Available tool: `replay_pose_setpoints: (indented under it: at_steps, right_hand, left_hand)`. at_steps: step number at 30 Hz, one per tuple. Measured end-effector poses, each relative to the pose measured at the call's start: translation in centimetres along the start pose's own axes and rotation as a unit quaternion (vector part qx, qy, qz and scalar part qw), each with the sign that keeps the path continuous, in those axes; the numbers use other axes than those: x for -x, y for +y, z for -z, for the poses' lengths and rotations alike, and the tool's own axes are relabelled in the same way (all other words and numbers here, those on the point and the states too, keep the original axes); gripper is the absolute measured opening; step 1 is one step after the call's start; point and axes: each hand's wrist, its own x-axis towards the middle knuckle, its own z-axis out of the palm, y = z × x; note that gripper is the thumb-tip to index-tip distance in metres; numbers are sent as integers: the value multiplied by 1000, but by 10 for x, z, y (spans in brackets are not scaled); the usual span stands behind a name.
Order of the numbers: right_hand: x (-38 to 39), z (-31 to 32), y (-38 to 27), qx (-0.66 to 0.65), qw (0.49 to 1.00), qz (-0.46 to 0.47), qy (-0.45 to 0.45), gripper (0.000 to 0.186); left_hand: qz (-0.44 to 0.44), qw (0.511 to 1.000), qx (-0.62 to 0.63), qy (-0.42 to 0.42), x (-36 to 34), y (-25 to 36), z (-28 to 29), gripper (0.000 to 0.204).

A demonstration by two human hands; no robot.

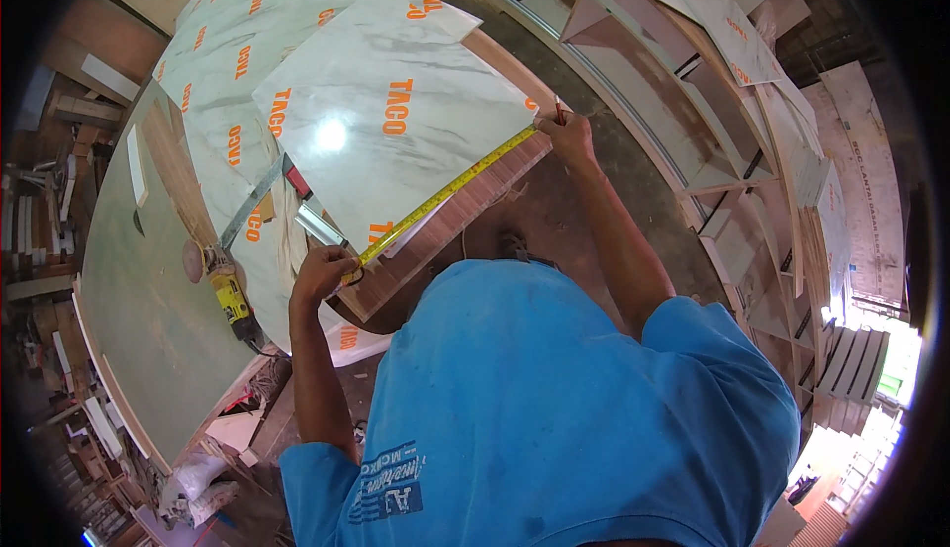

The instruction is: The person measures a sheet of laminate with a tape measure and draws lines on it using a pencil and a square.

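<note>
A yellow tape measure blade (450, 188) stretches slantwise along the near edge of a white marble-patterned sheet (341, 166) with orange printing. My left hand (327, 272) is closed around the near-left end of the tape, where the case seems to be, partly hidden by the fingers. At the far-right end, my right hand (570, 139) pinches the tape by the sheet's corner. A thin reddish pencil-like stick (558, 107) pokes up from its fingers. Below the tape runs a brown wood-grain strip (416, 260). A silver metal bar (321, 225) lies just beyond my left hand.
A metal ruler or square (253, 203) and a yellow angle grinder (232, 302) lie to the left, beside a grey-green board (148, 290). Unfinished cabinet frames (708, 146) stand along the right. Scrap wood and plastic litter the lower left.
</note>
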Motion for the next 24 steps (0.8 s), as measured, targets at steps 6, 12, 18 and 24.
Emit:
replay_pose_setpoints:
  at_steps: [6, 12, 18, 24]
  right_hand:
    - [5, 0, -12, 51, 999, 6, -11, 26]
    - [5, 5, -17, 76, 997, 19, -16, 28]
    - [6, 13, -38, 139, 990, 26, -20, 30]
    - [-1, 19, -68, -119, 989, -52, -70, 48]
  left_hand:
    - [8, 1000, -16, -3, -6, -14, 1, 24]
    - [-25, 999, 2, -30, -8, -20, 1, 26]
    - [-30, 998, -22, -43, -10, -25, 1, 25]
    - [-33, 997, -58, -41, -4, -15, -2, 24]
